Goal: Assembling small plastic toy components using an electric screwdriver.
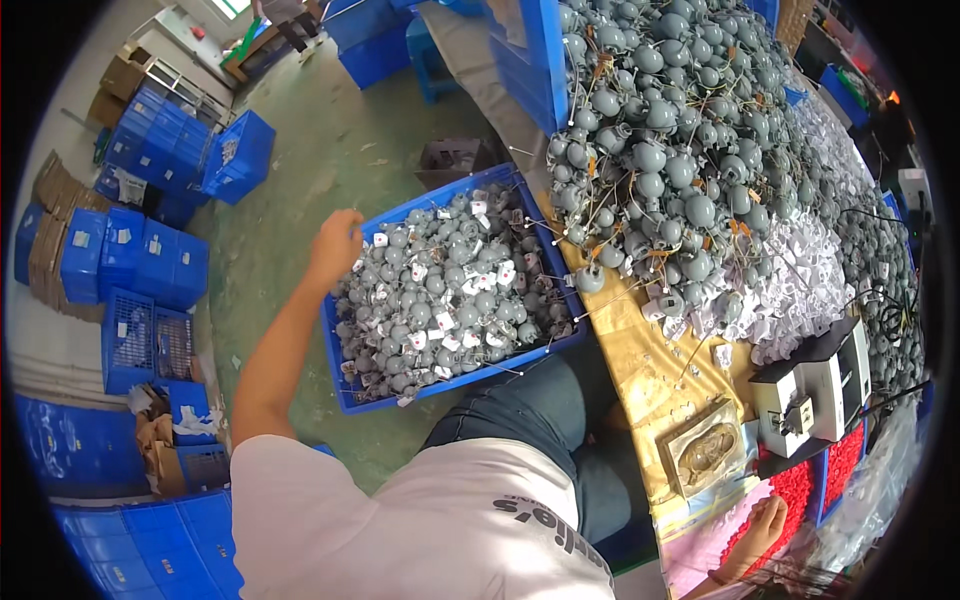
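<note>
My left hand [338, 242] is at the upper left rim of a blue crate [345, 385], its fingers curled together; whatever they may hold is too small to make out. Filling the crate are many round grey parts [455, 275] with thin wires and small white tags. Down at the lower right, my right hand [762, 530] hovers by a heap of small red pieces [788, 505], thumb and fingers drawn together. Nothing nameable shows between them. A pink sheet [695, 550] lies beside this hand.
A large pile of grey round parts [665, 130] covers the table, with white tags [800, 290] beside it. Nearer stand a white-and-black device [815, 390] and a brownish block with a hollow [705, 450]. Stacked blue crates [150, 255] line the left; a person [290, 20] stands far off.
</note>
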{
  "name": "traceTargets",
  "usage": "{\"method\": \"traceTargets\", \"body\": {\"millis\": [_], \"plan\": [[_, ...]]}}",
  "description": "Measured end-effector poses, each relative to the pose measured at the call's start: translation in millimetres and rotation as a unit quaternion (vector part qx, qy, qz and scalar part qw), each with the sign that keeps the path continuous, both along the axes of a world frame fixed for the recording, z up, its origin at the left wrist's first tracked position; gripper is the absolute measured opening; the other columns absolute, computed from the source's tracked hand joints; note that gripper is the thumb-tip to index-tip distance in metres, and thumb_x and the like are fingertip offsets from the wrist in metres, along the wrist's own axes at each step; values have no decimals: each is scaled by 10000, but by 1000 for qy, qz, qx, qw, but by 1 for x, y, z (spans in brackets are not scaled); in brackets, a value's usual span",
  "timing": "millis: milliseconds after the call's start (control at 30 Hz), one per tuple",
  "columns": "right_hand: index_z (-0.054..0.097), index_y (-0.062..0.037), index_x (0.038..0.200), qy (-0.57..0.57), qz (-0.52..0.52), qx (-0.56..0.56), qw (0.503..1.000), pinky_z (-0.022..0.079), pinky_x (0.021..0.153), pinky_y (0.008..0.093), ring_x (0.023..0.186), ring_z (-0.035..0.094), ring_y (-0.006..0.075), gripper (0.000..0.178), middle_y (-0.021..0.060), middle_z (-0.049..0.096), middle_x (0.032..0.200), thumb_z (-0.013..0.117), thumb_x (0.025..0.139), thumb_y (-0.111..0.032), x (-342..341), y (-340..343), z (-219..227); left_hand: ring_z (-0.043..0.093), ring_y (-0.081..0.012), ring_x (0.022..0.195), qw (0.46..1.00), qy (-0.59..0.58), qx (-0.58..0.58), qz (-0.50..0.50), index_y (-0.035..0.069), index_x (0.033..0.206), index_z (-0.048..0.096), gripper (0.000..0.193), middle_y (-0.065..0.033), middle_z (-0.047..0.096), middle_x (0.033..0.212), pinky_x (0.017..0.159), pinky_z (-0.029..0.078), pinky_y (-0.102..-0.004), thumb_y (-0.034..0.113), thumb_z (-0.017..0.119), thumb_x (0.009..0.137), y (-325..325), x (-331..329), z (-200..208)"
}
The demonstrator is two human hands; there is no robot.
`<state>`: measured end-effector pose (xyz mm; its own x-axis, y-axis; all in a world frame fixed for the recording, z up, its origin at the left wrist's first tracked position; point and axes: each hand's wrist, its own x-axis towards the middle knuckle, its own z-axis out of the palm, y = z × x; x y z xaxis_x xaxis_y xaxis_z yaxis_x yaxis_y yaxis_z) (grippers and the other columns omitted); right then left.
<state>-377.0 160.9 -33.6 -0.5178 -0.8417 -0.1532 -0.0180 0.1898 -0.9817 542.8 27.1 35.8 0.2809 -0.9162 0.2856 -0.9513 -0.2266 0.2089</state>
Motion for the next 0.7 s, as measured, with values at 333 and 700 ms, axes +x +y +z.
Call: {"method": "traceTargets", "body": {"millis": [333,700], "plan": [[611,-108,970,56,7,17,998,364,607,184,681,456,33,155,-52,554,793,601,1054,-239,10,-2,-2,252,-381,1497,955,-106,275,-32,115,1532,402,750,-90,259,1645,1137,310,-605,-11,556,809,160,4,-169],[625,-94,998,75,-17,8,997,341,557,171,663,470,33,157,-44,564,790,603,1051,-240,17,22,2,424,-423,1396,962,-34,120,244,78,1388,580,516,-204,486,1481,1132,380,-543,23,560,876,130,115,-136]]}}
